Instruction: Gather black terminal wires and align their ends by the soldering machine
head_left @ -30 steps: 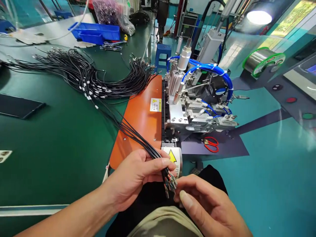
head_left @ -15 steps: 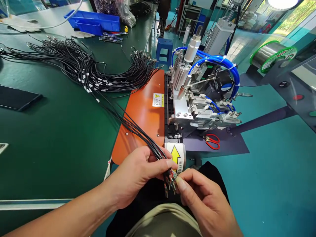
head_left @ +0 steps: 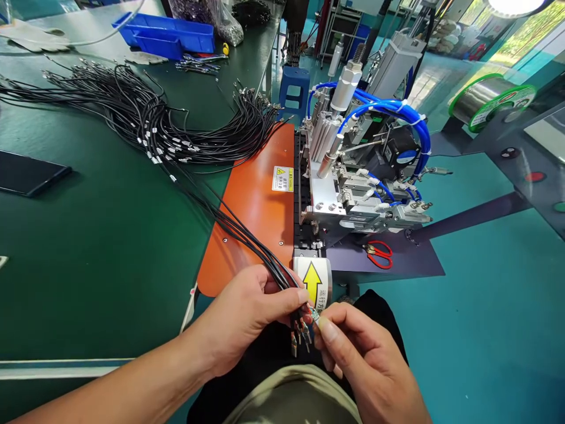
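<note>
My left hand [head_left: 245, 312] is closed around a bunch of thin black wires [head_left: 229, 227] that run back across the green bench to a large pile. Their ends carry small metal fork terminals [head_left: 300, 337] with red sleeves, hanging just below my left thumb. My right hand [head_left: 362, 359] pinches one terminal end at the bunch between thumb and forefinger. Both hands sit over my lap, just in front of a white roller with a yellow arrow label [head_left: 314, 281].
An orange plate [head_left: 256, 212] lies beside a metal machine [head_left: 348, 188] with blue air hoses. Red scissors [head_left: 377, 254] lie on a dark mat. A heap of black wires [head_left: 145, 126], a blue bin [head_left: 165, 34], a dark phone [head_left: 29, 172] and a solder spool [head_left: 489, 101] surround.
My right hand has closed in from slightly apart and now pinches one terminal at the bunch. The view has shifted a little upward.
</note>
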{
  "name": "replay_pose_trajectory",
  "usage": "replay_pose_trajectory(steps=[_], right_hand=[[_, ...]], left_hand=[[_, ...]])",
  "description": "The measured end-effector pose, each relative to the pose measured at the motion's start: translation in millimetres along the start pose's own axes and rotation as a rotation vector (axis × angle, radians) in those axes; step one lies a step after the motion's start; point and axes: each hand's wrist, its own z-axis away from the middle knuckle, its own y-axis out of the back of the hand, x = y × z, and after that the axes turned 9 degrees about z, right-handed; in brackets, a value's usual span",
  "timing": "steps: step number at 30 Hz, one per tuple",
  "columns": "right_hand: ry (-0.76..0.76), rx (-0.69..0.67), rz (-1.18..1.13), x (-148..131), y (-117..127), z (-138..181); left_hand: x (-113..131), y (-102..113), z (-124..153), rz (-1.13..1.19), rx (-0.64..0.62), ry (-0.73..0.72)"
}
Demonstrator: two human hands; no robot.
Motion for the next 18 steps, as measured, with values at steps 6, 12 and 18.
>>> replay_pose_trajectory(steps=[6, 12, 18], right_hand=[[-0.030, 0.032, -0.030, -8, -6, -1], [-0.066, 0.019, -0.035, -10, -5, 5], [-0.080, -0.015, 0.000, -12, -7, 7]], left_hand=[[-1, 0, 1, -0.024, 0.012, -0.012], [-2, -4, 2, 0.015, 0.065, -0.017], [-4, -3, 0, -0.003, 0.046, -0.034]])
